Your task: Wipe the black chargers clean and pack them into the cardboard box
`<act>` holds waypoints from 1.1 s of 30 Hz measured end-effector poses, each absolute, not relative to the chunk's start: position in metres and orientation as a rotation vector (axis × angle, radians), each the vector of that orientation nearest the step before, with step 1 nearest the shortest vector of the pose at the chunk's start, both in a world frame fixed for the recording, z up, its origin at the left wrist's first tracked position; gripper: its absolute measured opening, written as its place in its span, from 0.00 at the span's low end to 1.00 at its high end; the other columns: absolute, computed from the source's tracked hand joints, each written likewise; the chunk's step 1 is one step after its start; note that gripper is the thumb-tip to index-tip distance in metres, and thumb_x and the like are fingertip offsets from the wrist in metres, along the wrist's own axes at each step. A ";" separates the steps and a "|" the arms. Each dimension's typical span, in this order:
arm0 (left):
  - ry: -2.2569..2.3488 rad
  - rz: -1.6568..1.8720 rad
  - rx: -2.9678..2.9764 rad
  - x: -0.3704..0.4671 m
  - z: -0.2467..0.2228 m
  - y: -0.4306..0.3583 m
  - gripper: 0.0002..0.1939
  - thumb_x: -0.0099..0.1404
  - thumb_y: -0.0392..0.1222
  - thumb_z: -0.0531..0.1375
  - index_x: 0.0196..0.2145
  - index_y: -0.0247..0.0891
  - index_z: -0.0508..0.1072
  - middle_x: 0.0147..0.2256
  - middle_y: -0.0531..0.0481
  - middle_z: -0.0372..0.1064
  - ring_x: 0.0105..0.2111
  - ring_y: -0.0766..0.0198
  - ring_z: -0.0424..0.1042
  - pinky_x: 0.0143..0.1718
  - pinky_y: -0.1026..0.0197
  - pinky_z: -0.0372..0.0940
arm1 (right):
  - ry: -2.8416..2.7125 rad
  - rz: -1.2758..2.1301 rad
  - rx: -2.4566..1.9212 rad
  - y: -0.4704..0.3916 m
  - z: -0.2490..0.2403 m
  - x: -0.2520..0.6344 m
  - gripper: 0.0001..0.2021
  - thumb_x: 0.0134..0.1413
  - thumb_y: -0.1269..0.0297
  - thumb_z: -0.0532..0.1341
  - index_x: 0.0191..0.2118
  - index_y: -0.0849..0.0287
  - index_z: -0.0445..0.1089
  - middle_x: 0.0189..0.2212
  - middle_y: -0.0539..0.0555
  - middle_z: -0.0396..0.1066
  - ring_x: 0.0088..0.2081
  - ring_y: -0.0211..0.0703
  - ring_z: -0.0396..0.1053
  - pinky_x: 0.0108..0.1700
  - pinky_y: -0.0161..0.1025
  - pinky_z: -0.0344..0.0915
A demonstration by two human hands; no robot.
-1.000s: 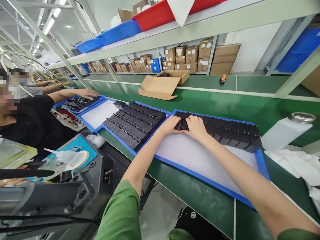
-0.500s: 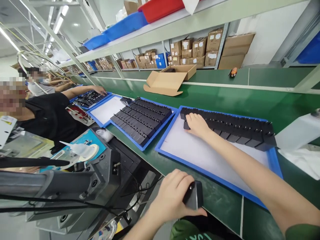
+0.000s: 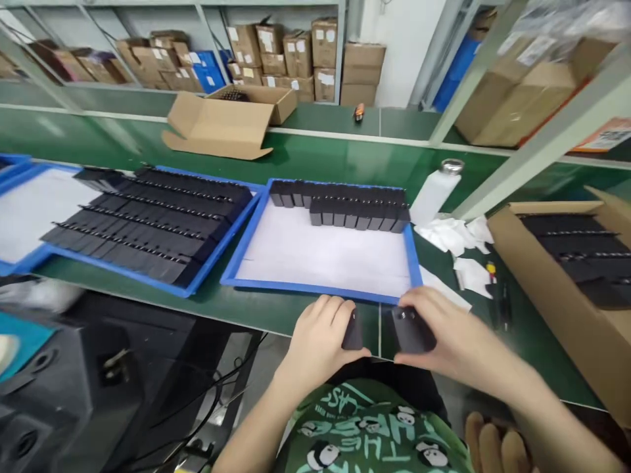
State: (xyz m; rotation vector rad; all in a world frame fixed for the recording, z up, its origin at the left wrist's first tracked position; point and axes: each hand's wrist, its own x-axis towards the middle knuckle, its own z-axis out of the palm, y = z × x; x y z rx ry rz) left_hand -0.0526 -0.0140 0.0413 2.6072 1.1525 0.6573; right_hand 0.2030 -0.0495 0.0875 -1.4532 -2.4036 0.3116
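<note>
Two plain black box-shaped plastic-looking blocks [image 3: 414, 334] at the near side match the black rows in the blue-rimmed, white-floored rectangular tray [image 3: 315, 256]. Dark green tabletop [image 3: 261, 306], pale seam. Green cloth shirt [image 3: 374, 433], mint lettering, black-and-white pandas. Far open cardboard box [image 3: 224, 125], tan; right-hand cylindrical bottle [image 3: 434, 194], white, silver cap.

Shown with left hand [image 3: 323, 336] and right hand [image 3: 441, 326] near each other, curled in a grip. Seen with forearms [image 3: 517, 386] converging forward.
</note>
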 end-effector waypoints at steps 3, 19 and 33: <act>1.103 0.565 2.597 -0.024 0.035 -0.013 0.36 0.46 0.52 0.78 0.47 0.35 0.69 0.41 0.44 0.71 0.41 0.47 0.72 0.38 0.46 0.72 | -2.324 0.379 -1.536 -0.061 0.049 0.203 0.33 0.47 0.61 0.76 0.53 0.53 0.58 0.50 0.58 0.66 0.48 0.56 0.71 0.42 0.47 0.75; 0.982 0.816 1.801 -0.050 -0.004 -0.022 0.56 0.42 0.51 0.79 0.65 0.55 0.59 0.60 0.44 0.65 0.60 0.47 0.66 0.61 0.44 0.66 | -1.922 -0.067 -1.680 -0.091 -0.019 0.287 0.21 0.68 0.53 0.54 0.64 0.42 0.62 0.54 0.54 0.69 0.50 0.62 0.71 0.39 0.55 0.72; 1.145 0.632 1.795 -0.034 -0.009 -0.017 0.35 0.56 0.43 0.72 0.60 0.52 0.68 0.58 0.44 0.68 0.57 0.43 0.71 0.55 0.43 0.72 | -1.154 0.488 -1.712 -0.071 0.020 0.267 0.13 0.59 0.51 0.66 0.32 0.55 0.72 0.38 0.55 0.75 0.35 0.50 0.73 0.35 0.42 0.68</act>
